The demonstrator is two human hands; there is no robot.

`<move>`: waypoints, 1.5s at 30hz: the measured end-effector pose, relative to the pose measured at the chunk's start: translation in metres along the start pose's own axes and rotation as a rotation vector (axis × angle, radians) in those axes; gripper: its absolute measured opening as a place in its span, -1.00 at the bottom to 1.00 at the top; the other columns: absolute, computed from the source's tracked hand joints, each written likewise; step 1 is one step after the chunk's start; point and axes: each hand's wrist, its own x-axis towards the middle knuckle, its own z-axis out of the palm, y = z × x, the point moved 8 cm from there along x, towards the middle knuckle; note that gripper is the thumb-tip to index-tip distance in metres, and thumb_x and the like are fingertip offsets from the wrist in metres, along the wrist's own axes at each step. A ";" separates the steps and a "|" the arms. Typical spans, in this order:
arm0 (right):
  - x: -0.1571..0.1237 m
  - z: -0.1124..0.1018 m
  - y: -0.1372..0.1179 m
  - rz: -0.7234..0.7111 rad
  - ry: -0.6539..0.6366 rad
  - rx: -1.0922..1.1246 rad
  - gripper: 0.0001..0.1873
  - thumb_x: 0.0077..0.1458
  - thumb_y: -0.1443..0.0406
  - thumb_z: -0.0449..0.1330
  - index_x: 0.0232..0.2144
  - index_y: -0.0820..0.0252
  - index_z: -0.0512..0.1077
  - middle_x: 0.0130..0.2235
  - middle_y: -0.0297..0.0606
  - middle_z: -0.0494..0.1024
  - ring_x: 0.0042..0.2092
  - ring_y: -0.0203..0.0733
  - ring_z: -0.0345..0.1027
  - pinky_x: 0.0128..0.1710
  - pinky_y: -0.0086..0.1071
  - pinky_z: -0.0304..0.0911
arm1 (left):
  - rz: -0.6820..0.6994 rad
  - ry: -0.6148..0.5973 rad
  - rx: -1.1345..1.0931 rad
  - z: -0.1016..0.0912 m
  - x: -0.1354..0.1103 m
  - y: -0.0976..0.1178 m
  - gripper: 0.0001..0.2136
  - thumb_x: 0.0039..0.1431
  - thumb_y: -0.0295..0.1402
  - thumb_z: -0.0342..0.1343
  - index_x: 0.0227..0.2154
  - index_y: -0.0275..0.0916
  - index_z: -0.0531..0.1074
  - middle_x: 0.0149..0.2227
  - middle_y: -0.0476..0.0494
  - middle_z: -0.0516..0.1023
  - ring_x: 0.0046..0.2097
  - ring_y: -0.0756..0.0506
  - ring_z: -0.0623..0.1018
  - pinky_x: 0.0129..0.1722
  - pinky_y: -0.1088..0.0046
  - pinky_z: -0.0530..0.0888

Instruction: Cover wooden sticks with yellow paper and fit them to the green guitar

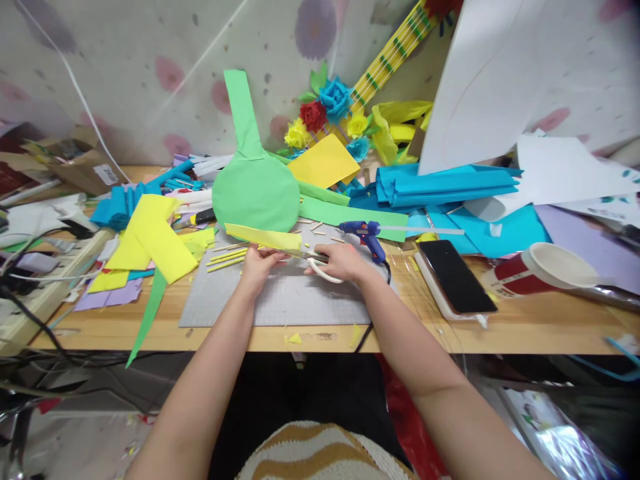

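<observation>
My right hand [340,261] is closed round the white handles of a pair of scissors [325,270], whose blades point left. Between the blades and my left hand lies the lower edge of a long yellow paper strip [263,237]. My left hand [260,265] pinches that strip from below. Beneath both hands is a grey cutting mat [295,307]. Several thin yellow sticks [225,259] rest on it just left of my left hand. Behind the strip stands a round green paper shape [256,193] with a long green tab rising from it.
A blue glue gun [364,233] lies right of my right hand. Farther right are a phone [455,275] and a paper cup [540,270]. Yellow paper pieces [150,240] lie at left, blue paper rolls [445,183] at the back right. Paper flowers [335,100] lean against the wall.
</observation>
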 end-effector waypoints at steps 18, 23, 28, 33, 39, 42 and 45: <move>0.001 0.000 0.001 0.011 0.007 -0.025 -0.51 -0.09 -0.12 0.01 -0.46 0.15 0.42 -0.48 -0.29 0.46 -0.42 -0.27 0.21 -0.48 -0.45 -0.13 | -0.004 0.000 0.004 0.001 -0.003 0.001 -0.51 -0.35 -0.36 0.31 -0.28 -0.26 0.25 -0.44 -0.06 0.54 -0.41 -0.08 0.55 -0.45 0.42 0.47; 0.000 -0.002 -0.001 0.004 -0.009 -0.035 -0.49 -0.10 -0.14 0.00 -0.43 0.15 0.41 -0.44 -0.27 0.48 -0.40 -0.26 0.23 -0.48 -0.45 -0.12 | -0.006 -0.004 0.005 0.001 -0.003 0.001 -0.49 -0.36 -0.36 0.31 -0.27 -0.26 0.24 -0.43 -0.07 0.54 -0.40 -0.09 0.55 -0.43 0.41 0.47; -0.002 -0.001 -0.003 0.007 -0.052 -0.022 -0.45 -0.12 -0.16 0.00 -0.36 0.14 0.38 -0.38 -0.26 0.50 -0.38 -0.25 0.25 -0.47 -0.46 -0.10 | -0.006 -0.013 0.021 0.003 -0.004 0.001 -0.50 -0.37 -0.37 0.31 -0.29 -0.26 0.23 -0.44 -0.07 0.54 -0.41 -0.09 0.55 -0.44 0.40 0.47; 0.001 0.001 -0.011 -0.006 -0.058 -0.059 -0.50 -0.03 -0.10 -0.04 -0.32 0.16 0.38 -0.33 -0.23 0.51 -0.35 -0.22 0.29 -0.43 -0.44 -0.06 | -0.016 -0.034 0.035 0.007 -0.004 0.000 -0.50 -0.37 -0.40 0.31 -0.30 -0.28 0.23 -0.45 -0.09 0.55 -0.43 -0.09 0.55 -0.47 0.42 0.47; 0.008 0.004 -0.023 -0.045 -0.055 -0.124 -0.59 0.06 0.02 -0.07 -0.24 0.17 0.34 -0.26 -0.17 0.51 -0.31 -0.17 0.33 -0.41 -0.42 -0.04 | -0.004 -0.008 0.078 0.008 -0.004 0.001 -0.52 -0.40 -0.37 0.32 -0.35 -0.28 0.23 -0.48 -0.10 0.55 -0.47 -0.09 0.54 -0.50 0.43 0.46; 0.010 0.004 -0.025 -0.041 -0.063 -0.133 -0.60 0.06 0.04 -0.07 -0.23 0.17 0.34 -0.26 -0.17 0.51 -0.30 -0.16 0.33 -0.41 -0.41 -0.03 | 0.006 -0.004 0.082 0.007 -0.003 -0.001 -0.52 -0.41 -0.37 0.32 -0.37 -0.26 0.21 -0.51 -0.06 0.54 -0.49 -0.08 0.54 -0.52 0.45 0.46; 0.010 0.004 -0.025 -0.037 -0.060 -0.140 -0.59 0.06 0.03 -0.07 -0.22 0.17 0.34 -0.26 -0.17 0.52 -0.29 -0.16 0.34 -0.41 -0.41 -0.03 | 0.015 -0.003 0.084 0.006 -0.001 -0.003 -0.53 -0.40 -0.37 0.32 -0.40 -0.25 0.19 -0.52 -0.04 0.54 -0.49 -0.07 0.54 -0.53 0.47 0.46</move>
